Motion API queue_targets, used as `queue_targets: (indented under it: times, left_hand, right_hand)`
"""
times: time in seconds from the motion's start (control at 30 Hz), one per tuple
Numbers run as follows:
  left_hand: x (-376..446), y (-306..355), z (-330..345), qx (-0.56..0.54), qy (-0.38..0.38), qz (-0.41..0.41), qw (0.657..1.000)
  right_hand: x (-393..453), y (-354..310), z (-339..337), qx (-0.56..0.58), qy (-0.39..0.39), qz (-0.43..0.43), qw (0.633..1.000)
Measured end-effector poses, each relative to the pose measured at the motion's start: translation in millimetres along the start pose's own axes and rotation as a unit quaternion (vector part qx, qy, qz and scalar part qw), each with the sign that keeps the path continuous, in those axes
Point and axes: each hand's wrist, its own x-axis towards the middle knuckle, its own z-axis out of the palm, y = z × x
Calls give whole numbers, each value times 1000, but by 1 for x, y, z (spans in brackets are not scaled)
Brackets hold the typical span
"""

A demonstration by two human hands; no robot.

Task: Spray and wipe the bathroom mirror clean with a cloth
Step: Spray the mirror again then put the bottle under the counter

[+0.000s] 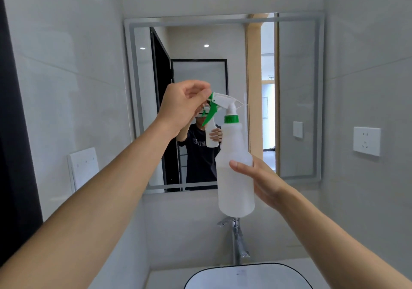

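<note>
A translucent white spray bottle (pixel 235 177) with a green collar, green trigger and white head is held upright in front of the framed wall mirror (pixel 296 88). My right hand (pixel 263 181) wraps the bottle's body from the right. My left hand (pixel 182 106) is raised at the head, its fingertips pinched on the green nozzle tip, which points left. The mirror reflects a person in a dark shirt holding the same bottle. No cloth shows in view.
A chrome faucet (pixel 237 242) stands below the bottle, above a white basin with a dark rim (pixel 249 266). A wall socket (pixel 366 141) sits on the right tiles, and a white panel (pixel 83 168) on the left wall. A dark door edge (pixel 11 155) runs down the far left.
</note>
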Motion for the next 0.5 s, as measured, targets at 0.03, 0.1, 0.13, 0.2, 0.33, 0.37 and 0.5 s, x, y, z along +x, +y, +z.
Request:
queue_targets:
  times: [0.03,0.1,0.13,0.2,0.33,0.37,0.5]
  left_hand:
    - [-3,-1,1,4,12,-11,1000]
    - [-11,-9,3,17,40,-43,998]
    - [-15,-13,3,27,54,-58,997]
    - [-24,-23,3,53,65,-87,993]
    - [-50,-35,7,73,16,-130,989]
    - [-57,-37,10,74,-8,-140,987]
    - [-82,-43,30,54,-105,-179,977]
  right_hand:
    - [0,1,0,3,8,1,1000]
    - [1,4,0,7,21,3,1000]
    - [1,5,0,9,27,3,1000]
    - [1,8,0,11,45,3,999]
    - [2,10,1,13,72,7,997]
    - [2,11,1,10,78,9,997]
    - [2,13,0,3,117,12,993]
